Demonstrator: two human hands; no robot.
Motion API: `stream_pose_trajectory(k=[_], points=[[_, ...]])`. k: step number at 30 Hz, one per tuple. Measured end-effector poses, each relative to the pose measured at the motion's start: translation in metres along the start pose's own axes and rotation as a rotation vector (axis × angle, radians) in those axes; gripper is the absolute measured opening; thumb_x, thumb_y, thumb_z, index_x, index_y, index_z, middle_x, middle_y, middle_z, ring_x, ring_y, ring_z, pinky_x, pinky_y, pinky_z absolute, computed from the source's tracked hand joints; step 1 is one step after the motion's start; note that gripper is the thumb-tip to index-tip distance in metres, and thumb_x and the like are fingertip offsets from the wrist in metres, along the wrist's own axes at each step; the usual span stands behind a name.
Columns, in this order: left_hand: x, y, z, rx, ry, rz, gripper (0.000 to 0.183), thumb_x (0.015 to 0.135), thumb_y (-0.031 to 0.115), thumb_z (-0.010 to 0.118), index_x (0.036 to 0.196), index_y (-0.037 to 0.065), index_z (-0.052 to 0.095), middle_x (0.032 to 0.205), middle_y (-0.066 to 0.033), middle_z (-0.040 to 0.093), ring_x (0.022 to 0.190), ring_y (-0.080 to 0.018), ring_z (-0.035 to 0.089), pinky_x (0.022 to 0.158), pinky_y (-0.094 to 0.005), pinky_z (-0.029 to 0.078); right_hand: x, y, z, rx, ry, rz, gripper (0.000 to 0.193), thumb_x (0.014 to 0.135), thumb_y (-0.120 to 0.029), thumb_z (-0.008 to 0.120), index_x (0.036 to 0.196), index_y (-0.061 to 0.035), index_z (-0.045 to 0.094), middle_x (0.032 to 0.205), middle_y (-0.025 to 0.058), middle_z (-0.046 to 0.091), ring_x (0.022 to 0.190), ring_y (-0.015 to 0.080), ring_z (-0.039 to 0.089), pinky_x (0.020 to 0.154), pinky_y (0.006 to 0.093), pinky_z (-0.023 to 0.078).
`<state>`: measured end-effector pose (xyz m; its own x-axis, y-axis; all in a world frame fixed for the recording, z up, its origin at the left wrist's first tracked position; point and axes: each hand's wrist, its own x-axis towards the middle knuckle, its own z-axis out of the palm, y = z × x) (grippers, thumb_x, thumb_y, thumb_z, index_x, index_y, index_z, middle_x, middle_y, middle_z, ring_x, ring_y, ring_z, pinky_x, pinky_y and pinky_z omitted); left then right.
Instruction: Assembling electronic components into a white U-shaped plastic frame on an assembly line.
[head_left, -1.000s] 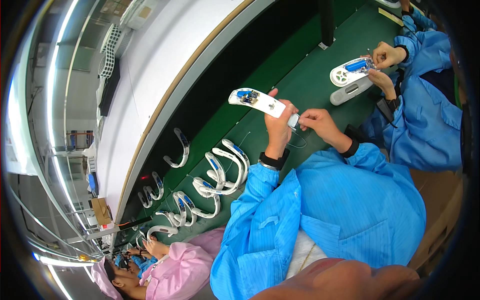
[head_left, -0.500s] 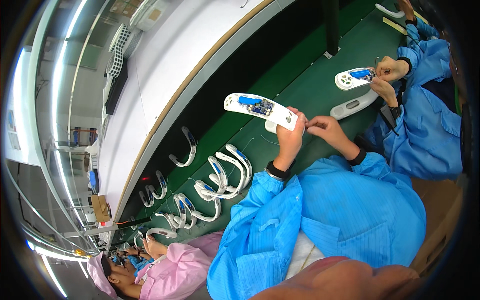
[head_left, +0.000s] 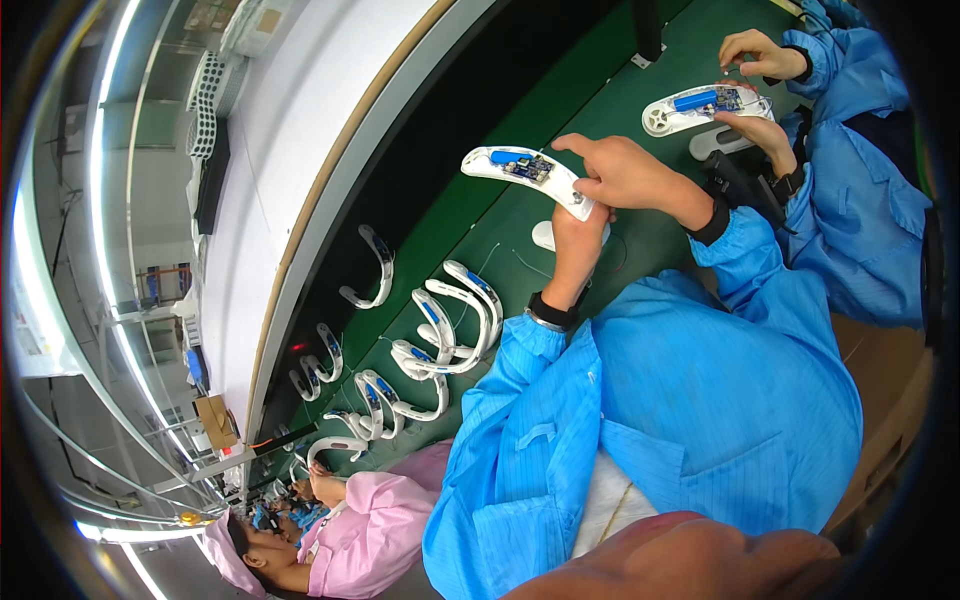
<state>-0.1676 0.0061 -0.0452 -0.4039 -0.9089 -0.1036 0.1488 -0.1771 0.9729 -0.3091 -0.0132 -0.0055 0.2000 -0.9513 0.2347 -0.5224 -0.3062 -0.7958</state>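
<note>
A white curved device shell (head_left: pixel 482 163) with a blue battery cell (head_left: pixel 511 157) and a small circuit board (head_left: pixel 535 172) is held up over the green bench. My left hand (head_left: pixel 578 235), with a dark band at the wrist, is closed around its near end; the fingers are partly hidden behind it. My right hand (head_left: pixel 640 180) reaches across that end with index finger stretched out and thumb apart, touching or just above the shell. Its other fingers are hidden. Below my hands lies another white part (head_left: pixel 543 235), partly covered, with a thin wire (head_left: pixel 533 265) beside it.
Several white curved shells (head_left: pixel 480 310) stand along the green bench (head_left: pixel 520 225) to the left. A co-worker in blue at right holds a similar shell (head_left: pixel 668 115). Another in pink (head_left: pixel 375 520) works at lower left. A dark post (head_left: pixel 648 35) rises at the back.
My right hand has moved from pinching beside the shell's near end to reaching over it, fingers extended. The co-worker at right has lifted one hand off their shell.
</note>
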Motion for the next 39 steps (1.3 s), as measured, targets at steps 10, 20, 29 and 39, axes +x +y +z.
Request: stream_pose_trajectory(k=[10, 20, 29, 39], points=[[0.008, -0.006, 0.001, -0.306, 0.027, -0.163, 0.010, 0.087, 0.001, 0.055, 0.096, 0.001, 0.052, 0.075, -0.0055, 0.056, 0.064, -0.0136, 0.055, 0.060, -0.0274, 0.049, 0.017, -0.001, 0.002, 0.173, 0.130, 0.008, 0.052, 0.070, 0.001, 0.055, 0.121, -0.0029, 0.051, 0.063, 0.0091, 0.059, 0.055, 0.0182, 0.059, 0.053, 0.0299, 0.046], [0.010, -0.008, 0.004, -0.502, -0.049, -0.280, 0.015, 0.088, 0.008, 0.054, 0.100, 0.004, 0.044, 0.075, -0.0086, 0.051, 0.066, -0.0181, 0.051, 0.062, -0.0342, 0.048, 0.037, 0.023, -0.009, 0.803, 0.364, 0.140, 0.035, 0.084, -0.005, 0.057, 0.118, -0.0002, 0.053, 0.073, 0.0028, 0.060, 0.061, 0.0064, 0.054, 0.055, 0.0204, 0.045], [0.031, 0.012, -0.038, -0.928, 0.141, -0.177, 0.024, 0.094, 0.028, 0.048, 0.096, 0.005, 0.048, 0.078, -0.0058, 0.045, 0.070, -0.0176, 0.046, 0.070, -0.0354, 0.043, -0.040, 0.090, 0.062, 0.896, 0.227, 0.529, 0.037, 0.097, -0.032, 0.044, 0.117, -0.0021, 0.053, 0.093, 0.0096, 0.062, 0.074, 0.0123, 0.060, 0.065, 0.0247, 0.050], [0.037, 0.022, -0.070, -1.079, 0.234, 0.067, 0.035, 0.094, 0.039, 0.038, 0.091, 0.005, 0.048, 0.081, -0.0081, 0.047, 0.073, -0.0222, 0.046, 0.078, -0.0395, 0.043, -0.081, 0.075, 0.104, 1.258, -0.065, 0.887, 0.070, 0.093, -0.052, 0.044, 0.141, -0.0057, 0.023, 0.113, 0.0196, 0.058, 0.097, 0.0278, 0.061, 0.084, 0.0383, 0.049]])
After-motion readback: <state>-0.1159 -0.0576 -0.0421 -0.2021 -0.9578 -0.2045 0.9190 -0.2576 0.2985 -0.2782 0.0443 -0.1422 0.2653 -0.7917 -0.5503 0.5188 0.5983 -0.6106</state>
